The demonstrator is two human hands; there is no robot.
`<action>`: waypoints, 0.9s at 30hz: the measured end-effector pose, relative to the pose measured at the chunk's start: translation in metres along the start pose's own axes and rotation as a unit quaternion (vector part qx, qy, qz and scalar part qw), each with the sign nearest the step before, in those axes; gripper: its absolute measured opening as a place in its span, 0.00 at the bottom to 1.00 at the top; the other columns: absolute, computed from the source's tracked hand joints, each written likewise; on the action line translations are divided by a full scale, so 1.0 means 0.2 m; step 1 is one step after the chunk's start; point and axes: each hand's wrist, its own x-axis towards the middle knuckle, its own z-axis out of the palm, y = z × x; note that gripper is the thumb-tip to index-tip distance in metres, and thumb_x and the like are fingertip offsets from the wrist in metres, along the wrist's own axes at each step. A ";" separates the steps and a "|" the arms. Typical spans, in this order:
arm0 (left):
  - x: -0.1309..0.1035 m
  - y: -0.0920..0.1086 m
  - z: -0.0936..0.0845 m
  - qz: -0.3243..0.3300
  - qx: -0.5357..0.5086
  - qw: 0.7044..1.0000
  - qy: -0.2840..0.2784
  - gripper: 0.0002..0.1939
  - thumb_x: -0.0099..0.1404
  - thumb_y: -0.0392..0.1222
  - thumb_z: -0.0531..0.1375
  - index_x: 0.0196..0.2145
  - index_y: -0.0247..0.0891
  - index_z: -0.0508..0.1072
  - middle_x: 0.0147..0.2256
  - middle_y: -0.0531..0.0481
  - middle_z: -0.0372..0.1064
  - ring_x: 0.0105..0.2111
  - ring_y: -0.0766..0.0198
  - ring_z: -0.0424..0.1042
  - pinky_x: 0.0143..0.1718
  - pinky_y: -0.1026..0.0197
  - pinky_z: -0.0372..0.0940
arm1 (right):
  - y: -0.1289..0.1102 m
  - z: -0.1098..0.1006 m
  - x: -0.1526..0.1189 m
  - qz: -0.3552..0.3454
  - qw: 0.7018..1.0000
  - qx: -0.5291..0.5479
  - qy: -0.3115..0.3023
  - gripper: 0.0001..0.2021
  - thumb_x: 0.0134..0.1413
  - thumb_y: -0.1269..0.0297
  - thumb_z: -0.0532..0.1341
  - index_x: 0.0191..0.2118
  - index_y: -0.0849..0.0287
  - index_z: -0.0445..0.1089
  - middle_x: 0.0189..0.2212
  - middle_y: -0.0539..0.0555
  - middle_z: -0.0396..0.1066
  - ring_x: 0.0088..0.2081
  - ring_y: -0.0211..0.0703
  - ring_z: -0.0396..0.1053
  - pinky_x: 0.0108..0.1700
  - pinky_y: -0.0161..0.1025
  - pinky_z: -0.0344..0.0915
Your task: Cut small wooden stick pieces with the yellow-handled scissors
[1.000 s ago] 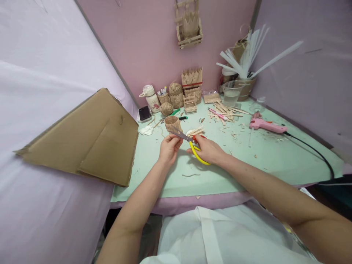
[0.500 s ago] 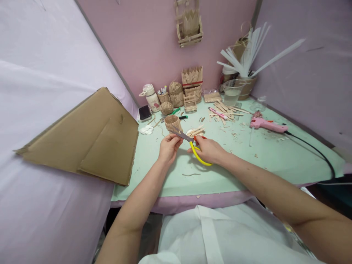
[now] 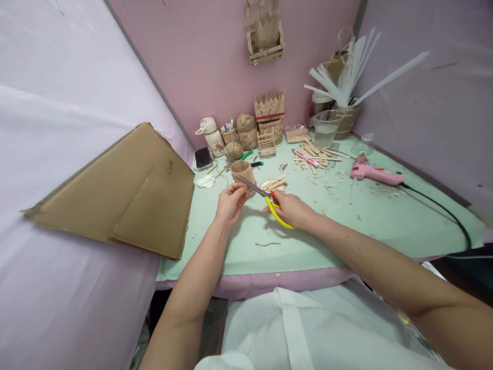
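Note:
My right hand (image 3: 289,208) is closed round the yellow and orange handles of a pair of scissors (image 3: 257,190). The blades point left, pressed nearly together, and their tips reach my left hand (image 3: 231,201). Thumb and fingers of that left hand are pinched at the blade tips; whatever they hold is too small to make out. Just behind the blades stands a small round cup made of wooden sticks (image 3: 242,169), partly covered by them. Beyond my right hand lies a white round piece with short sticks (image 3: 274,184) on it.
A pink glue gun (image 3: 377,174) with a black cord lies at right. Behind are loose wooden sticks (image 3: 314,154), a clear water cup (image 3: 325,131), twine balls (image 3: 233,150), a white bottle (image 3: 211,136) and a phone (image 3: 203,158). Folded cardboard (image 3: 127,200) leans at left.
The scissor blades have closed from slightly apart. My left hand has shifted a little to the left, and the yellow handle has drawn in towards my right hand.

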 end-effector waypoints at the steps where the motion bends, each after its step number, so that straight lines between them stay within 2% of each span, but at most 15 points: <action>1: 0.00 0.00 0.00 -0.007 -0.004 1.000 0.003 0.10 0.45 0.34 0.67 0.26 0.34 0.70 0.24 0.54 0.69 0.24 0.74 0.67 0.32 0.68 0.64 | 0.00 0.00 0.00 0.003 1.000 0.019 0.006 0.10 0.57 0.55 0.53 0.38 0.56 0.60 0.32 0.54 0.73 0.30 0.41 0.69 0.29 0.34 0.54; 6: 0.00 0.00 0.00 -0.023 -0.014 1.000 0.006 0.12 0.46 0.36 0.68 0.28 0.35 0.70 0.24 0.54 0.68 0.25 0.74 0.68 0.30 0.70 0.64 | 0.02 -0.01 0.02 0.018 0.999 0.024 0.043 0.14 0.52 0.49 0.55 0.35 0.55 0.60 0.27 0.50 0.70 0.27 0.41 0.65 0.27 0.34 0.52; 10: -0.01 0.00 0.00 -0.029 -0.016 0.999 0.003 0.12 0.46 0.35 0.67 0.29 0.35 0.70 0.25 0.54 0.69 0.25 0.74 0.68 0.31 0.69 0.64 | 0.01 -0.01 0.00 0.020 0.999 0.006 0.038 0.16 0.51 0.48 0.55 0.38 0.54 0.60 0.30 0.51 0.69 0.28 0.42 0.65 0.26 0.34 0.51; 16: -0.02 -0.02 0.02 -0.021 -0.033 0.999 -0.016 0.09 0.47 0.34 0.66 0.28 0.34 0.70 0.25 0.54 0.69 0.27 0.74 0.68 0.37 0.66 0.64 | 0.00 0.01 -0.01 0.015 0.999 -0.022 0.029 0.18 0.50 0.45 0.55 0.39 0.55 0.59 0.33 0.53 0.70 0.29 0.43 0.66 0.26 0.35 0.49; 27: -0.03 -0.05 0.03 -0.015 -0.029 0.999 -0.032 0.09 0.46 0.34 0.67 0.27 0.34 0.71 0.27 0.54 0.69 0.29 0.73 0.68 0.36 0.67 0.64 | 0.00 0.01 -0.01 0.007 0.999 -0.030 0.020 0.22 0.50 0.43 0.54 0.42 0.55 0.59 0.36 0.55 0.70 0.33 0.46 0.68 0.27 0.35 0.50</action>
